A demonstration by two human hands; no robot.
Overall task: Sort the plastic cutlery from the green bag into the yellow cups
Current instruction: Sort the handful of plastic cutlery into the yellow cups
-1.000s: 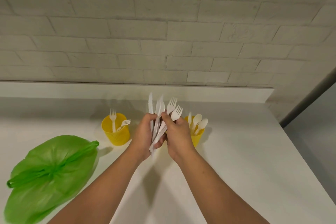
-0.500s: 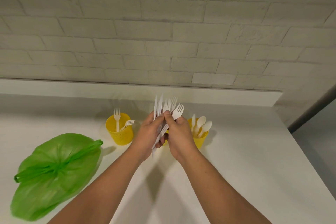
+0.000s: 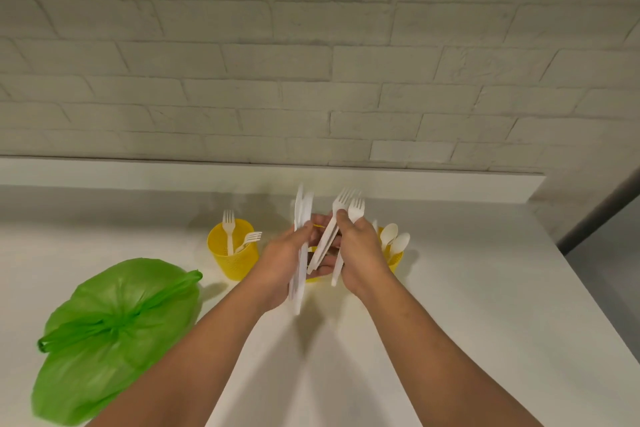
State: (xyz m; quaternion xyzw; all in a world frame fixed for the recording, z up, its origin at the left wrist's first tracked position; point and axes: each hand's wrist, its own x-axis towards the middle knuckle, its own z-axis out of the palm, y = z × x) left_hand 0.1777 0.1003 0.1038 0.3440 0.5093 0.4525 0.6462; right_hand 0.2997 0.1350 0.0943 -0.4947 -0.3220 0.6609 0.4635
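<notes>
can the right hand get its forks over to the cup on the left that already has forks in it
Probably yes, but not straight across: the right hand must pass the left hand and its knives to reach the fork cup, whose open top looks free.

White brick wall [image 3: 311, 45], white counter [image 3: 485, 305]

Two forearms in view, both bare to the frame edge; no sleeves visible. Left hand [image 3: 282, 262] and right hand [image 3: 360, 253]: no gloves, rings, watch or wristbands seen. Fingernails short.
</notes>
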